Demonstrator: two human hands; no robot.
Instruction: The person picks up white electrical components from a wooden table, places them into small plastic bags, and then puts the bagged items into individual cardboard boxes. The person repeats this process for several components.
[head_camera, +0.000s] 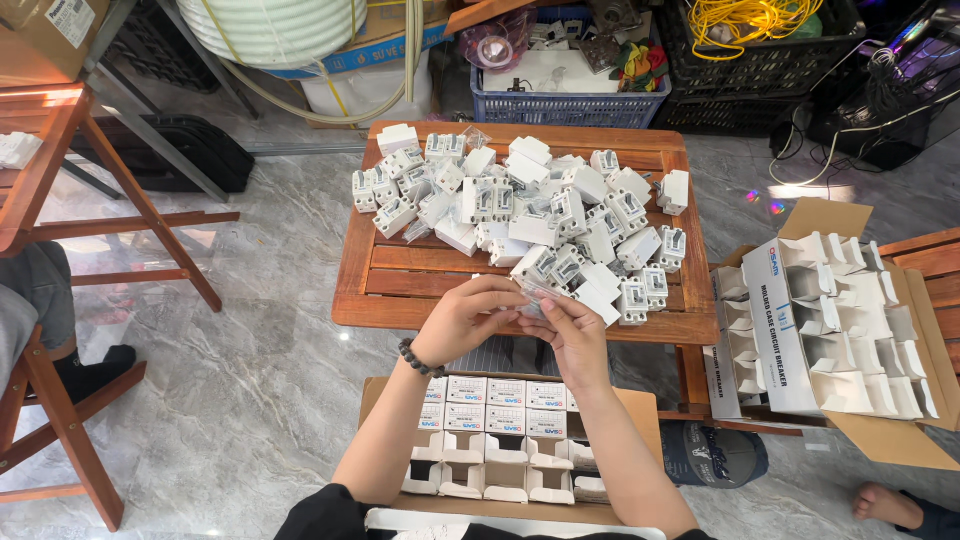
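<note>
While both hands (520, 318) pinch a clear wrapper (535, 297), table edge (400, 318) below, breaker pile (530, 210) beyond.

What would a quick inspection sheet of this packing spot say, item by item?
Surface: small wooden slatted table, front strip bare.
Job's things: pile of white breaker units; one clear-wrapped piece held between both hands.
Clutter: cardboard box of small cartons below; a second box of open cartons to one side.
Fingers: left hand and right hand both pinch the piece.
Cables: yellow wire coil in a black crate; black leads on the floor.
Surroundings: marble floor, blue basket, wooden chair.
</note>
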